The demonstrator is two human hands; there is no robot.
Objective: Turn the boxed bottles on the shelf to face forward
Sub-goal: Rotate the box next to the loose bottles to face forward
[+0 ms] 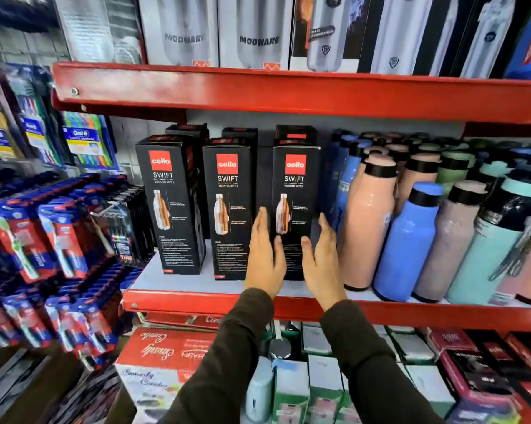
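Three tall black "cello SWIFT" bottle boxes stand upright on the red-edged shelf (197, 298), printed fronts toward me: a left box (171, 206), a middle box (227, 209) and a right box (295, 191). More black boxes stand behind them. My left hand (265, 255) lies flat with fingers straight along the right box's left side. My right hand (322, 261) is flat along that box's right side. Both hands flank the box's lower half; whether the palms press it I cannot tell.
Loose pink, blue and mint bottles (408, 240) crowd the shelf right beside the right box. Toothbrush packs (59, 237) hang at the left. A red shelf (288, 93) above carries steel-bottle boxes. Boxed goods (166, 353) fill the level below.
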